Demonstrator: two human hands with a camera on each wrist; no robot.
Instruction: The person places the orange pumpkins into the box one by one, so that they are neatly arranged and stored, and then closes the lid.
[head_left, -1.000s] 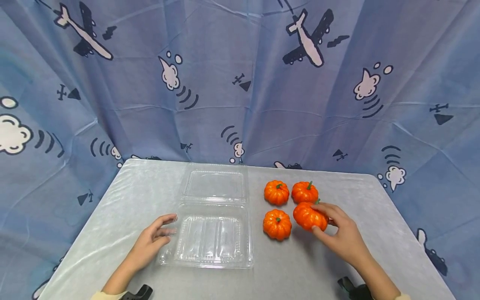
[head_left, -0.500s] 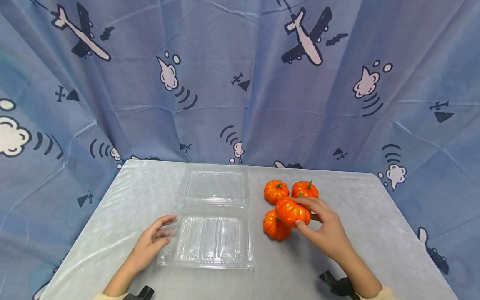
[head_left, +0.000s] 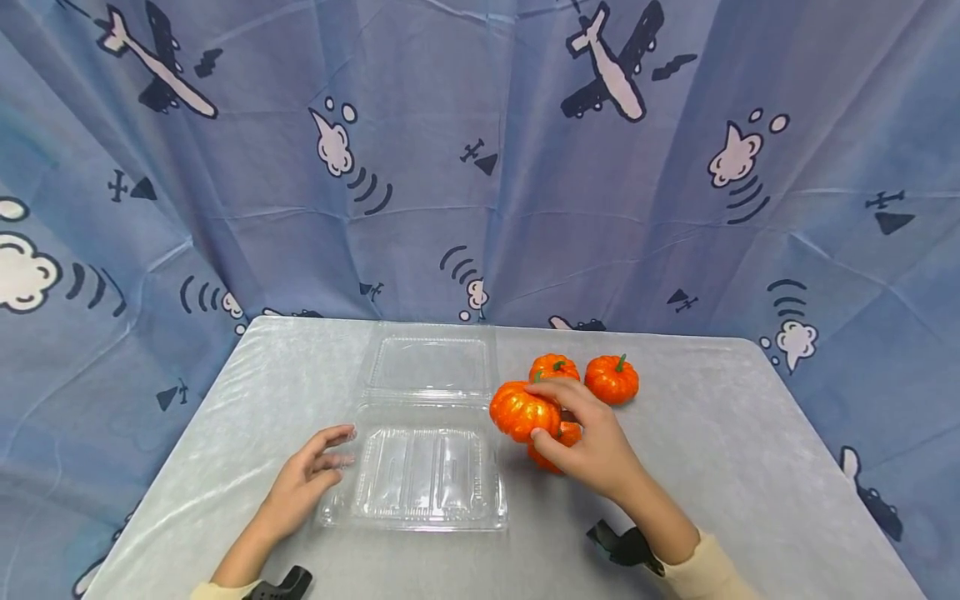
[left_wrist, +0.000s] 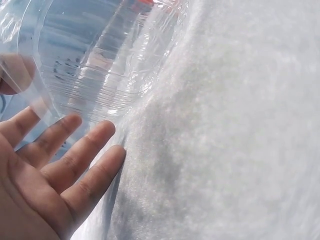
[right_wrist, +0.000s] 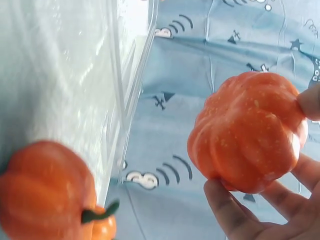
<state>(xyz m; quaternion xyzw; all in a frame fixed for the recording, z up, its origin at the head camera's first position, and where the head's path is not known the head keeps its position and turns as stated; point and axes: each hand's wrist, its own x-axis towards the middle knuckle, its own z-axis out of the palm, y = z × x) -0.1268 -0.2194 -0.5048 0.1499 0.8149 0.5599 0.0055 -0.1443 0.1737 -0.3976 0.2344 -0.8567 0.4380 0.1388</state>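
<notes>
My right hand (head_left: pixel 600 442) pinches a small orange pumpkin (head_left: pixel 521 412) between thumb and fingers, raised above the table near the right edge of a clear plastic container (head_left: pixel 420 527). In the right wrist view the held pumpkin (right_wrist: pixel 245 132) is tilted, its ribbed underside showing. The container lies unfolded, its hinged lid (head_left: pixel 431 367) laid back. At its left side is my left hand (head_left: pixel 300 483), fingers spread and relaxed. In the left wrist view the left hand (left_wrist: pixel 55 180) has its fingertips by the clear wall; I cannot tell whether they touch it.
Three more pumpkins rest on the white-covered table (head_left: pixel 712 433): a back-right pumpkin (head_left: pixel 612 380), a back-left pumpkin (head_left: pixel 553 365) partly hidden, and a front pumpkin (head_left: pixel 570 433) mostly behind the right hand. A blue printed curtain (head_left: pixel 420 167) hangs behind.
The right hand has carried the pumpkin leftward, from beside the right-hand pumpkins past the front one to the container's right edge. My left hand stays in place.
</notes>
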